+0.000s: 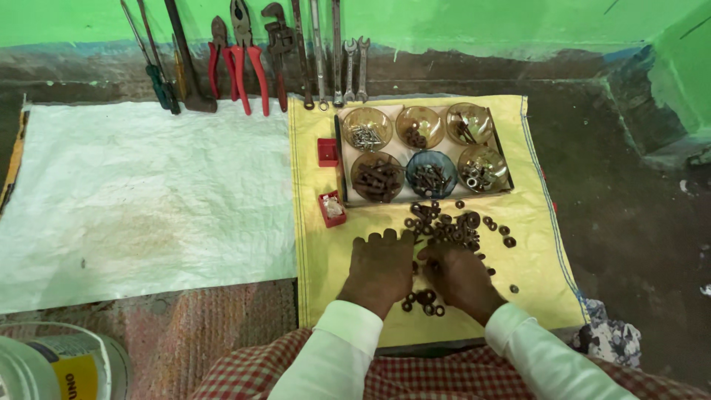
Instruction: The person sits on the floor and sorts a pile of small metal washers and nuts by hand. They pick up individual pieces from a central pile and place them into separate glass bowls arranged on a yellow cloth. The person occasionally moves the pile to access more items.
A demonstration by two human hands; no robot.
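A dark earthen floor [637, 222] below a green-painted wall carries a yellow woven plastic sheet [533, 252]. At the sheet's near edge, the left hand [381, 265] and right hand [459, 274], in white sleeves, rest palm-down side by side, fingers loosely curled among scattered rusty brown nuts and washers [448, 226]; whether they pinch any piece cannot be told. Beyond, at the sheet's far edge, a shallow tray [342, 174] holds six glass bowls of bolts and screws [426, 154]. Red-handled pliers [248, 63] and steel spanners [354, 70] lean along the wall.
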